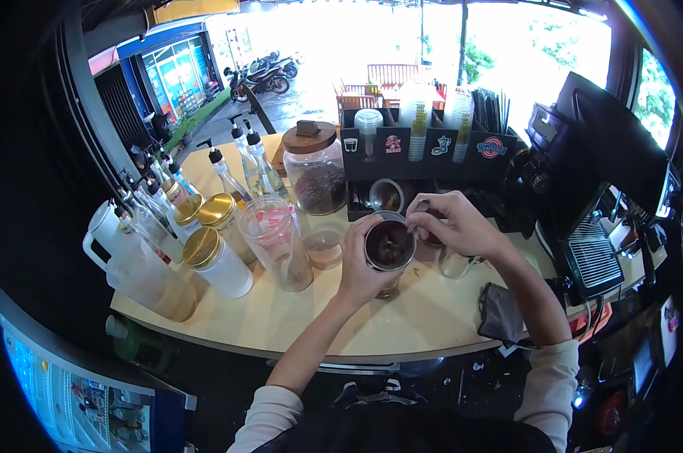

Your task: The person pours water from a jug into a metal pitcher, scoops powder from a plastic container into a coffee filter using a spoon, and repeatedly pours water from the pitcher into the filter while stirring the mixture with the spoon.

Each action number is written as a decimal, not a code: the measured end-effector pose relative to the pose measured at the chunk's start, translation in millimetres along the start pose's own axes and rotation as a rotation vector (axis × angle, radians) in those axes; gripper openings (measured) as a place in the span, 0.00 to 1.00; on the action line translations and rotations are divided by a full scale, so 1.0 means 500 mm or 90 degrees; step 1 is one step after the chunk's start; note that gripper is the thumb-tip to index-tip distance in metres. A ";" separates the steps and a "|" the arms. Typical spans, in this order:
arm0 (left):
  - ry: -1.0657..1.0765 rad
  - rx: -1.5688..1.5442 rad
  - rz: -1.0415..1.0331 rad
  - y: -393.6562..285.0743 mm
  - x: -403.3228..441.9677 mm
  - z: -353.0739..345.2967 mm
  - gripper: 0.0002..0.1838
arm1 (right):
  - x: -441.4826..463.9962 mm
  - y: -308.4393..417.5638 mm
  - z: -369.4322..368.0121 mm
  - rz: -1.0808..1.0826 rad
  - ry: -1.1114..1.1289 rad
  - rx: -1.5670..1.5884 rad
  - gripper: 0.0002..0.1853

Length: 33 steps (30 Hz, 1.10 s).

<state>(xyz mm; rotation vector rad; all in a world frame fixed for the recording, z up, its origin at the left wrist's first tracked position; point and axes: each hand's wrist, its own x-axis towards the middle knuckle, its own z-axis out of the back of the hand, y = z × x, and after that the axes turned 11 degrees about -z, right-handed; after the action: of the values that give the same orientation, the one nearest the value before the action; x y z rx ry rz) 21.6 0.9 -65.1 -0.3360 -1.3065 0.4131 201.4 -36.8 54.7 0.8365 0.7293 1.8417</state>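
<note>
My left hand (pixel 359 260) is wrapped around a glass (pixel 387 266) of dark brown liquid, held over the counter with its mouth tilted towards me. At the right rim, my right hand (pixel 451 220) pinches what looks like a thin metal spoon (pixel 411 228), its lower end hidden inside the glass. Under my right wrist stands a small clear glass pitcher (pixel 455 263). To the left of my left hand sit a low clear bowl (pixel 323 249) and a tall clear plastic container (pixel 288 264) with pink and white packets in it.
Gold-lidded jars (pixel 219 264), a plastic jug (pixel 149 279) and several pump bottles (pixel 224 174) crowd the left. Behind are a wooden-lidded jar (pixel 315 177) and a black cup organizer (pixel 432 143). A grey cloth (pixel 500 311) and an espresso machine (pixel 591 249) are right.
</note>
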 end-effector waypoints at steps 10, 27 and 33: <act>0.146 -0.092 -0.013 0.010 0.019 0.040 0.44 | 0.012 0.009 -0.018 0.063 0.064 -0.017 0.11; 0.293 0.009 -0.009 0.005 0.060 0.074 0.50 | 0.032 0.057 0.011 0.059 0.087 -0.091 0.08; 0.290 0.023 -0.051 0.011 0.058 0.074 0.50 | 0.027 0.072 0.009 0.042 0.068 -0.185 0.09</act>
<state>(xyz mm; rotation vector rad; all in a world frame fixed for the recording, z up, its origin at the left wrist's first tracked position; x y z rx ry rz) -9.0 20.0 -34.2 -0.3230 -0.8627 0.2715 182.2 -36.9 88.6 0.5841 0.4876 2.0043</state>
